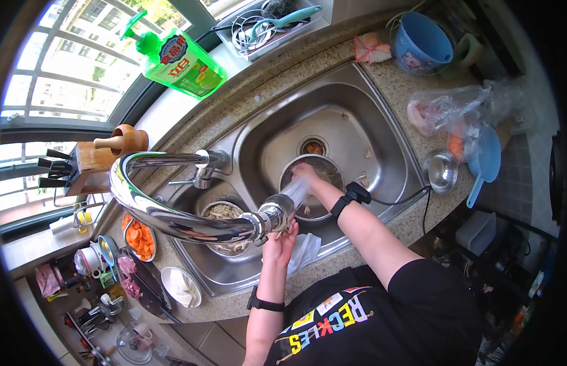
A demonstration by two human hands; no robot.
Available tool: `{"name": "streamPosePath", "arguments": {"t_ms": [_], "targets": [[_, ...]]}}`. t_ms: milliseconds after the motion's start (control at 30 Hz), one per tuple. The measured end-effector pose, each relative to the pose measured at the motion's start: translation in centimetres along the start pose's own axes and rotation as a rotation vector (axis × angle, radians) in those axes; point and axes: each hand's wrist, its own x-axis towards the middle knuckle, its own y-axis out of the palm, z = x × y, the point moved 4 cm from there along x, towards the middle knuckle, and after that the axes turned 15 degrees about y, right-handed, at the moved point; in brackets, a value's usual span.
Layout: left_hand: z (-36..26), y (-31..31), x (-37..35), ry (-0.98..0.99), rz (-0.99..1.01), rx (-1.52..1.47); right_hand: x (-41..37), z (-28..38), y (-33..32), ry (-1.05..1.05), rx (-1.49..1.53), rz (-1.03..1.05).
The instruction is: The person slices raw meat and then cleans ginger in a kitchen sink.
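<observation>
My left hand [282,242] is at the chrome faucet's spray head [276,212], fingers curled against its underside. Water streams from the head, slanting up and to the right. Under that stream, my right hand [305,174] reaches into a round metal bowl [284,177] in the large sink basin [369,110]; spray and the angle hide its fingertips. Beside the bowl is the drain [312,146], with orange scraps in it. In the smaller basin, a metal bowl holds pale sliced strips [223,211], partly behind the faucet neck [192,226].
Cut carrots [140,239] and a white dish [181,287] stand left of the sink. A green detergent bottle [184,64] is on the sill. On the right counter are a blue bucket [422,43], plastic bags [448,107], a metal bowl [442,171] and a blue ladle [483,155].
</observation>
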Motion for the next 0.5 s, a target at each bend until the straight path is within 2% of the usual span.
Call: {"name": "streamPosePath", "arguments": {"t_ms": [33,67,133,167,233,367,433,500], "targets": [[0.0,0.2,0.1,0.000,-0.004,0.004,-1.3,0.6,0.1,0.031,0.042,0.092],[0.0,0.4,0.0,0.000,-0.009,0.008,-3.3,1.6,0.1,0.030,0.040,0.090],[-0.3,1.2,0.0,0.008,0.034,0.025,-7.0,3.2,0.2,0.149,0.316,0.108],[-0.4,1.6,0.0,0.018,0.071,0.041,-7.9,3.5,-0.1,0.147,0.310,0.109],[-0.5,2.3,0.0,0.049,0.154,0.036,-10.1,3.5,-0.7,0.172,0.385,0.302],[-0.7,3.6,0.2,0.046,0.295,-0.021,-15.7,5.6,-1.0,0.251,0.374,0.402],[-0.7,4.2,0.1,0.038,0.330,-0.046,-17.6,6.3,-1.5,0.199,0.283,0.418],[-0.6,4.7,-0.1,-0.016,0.332,-0.101,-19.7,6.8,-1.7,0.175,0.256,0.545]]}}
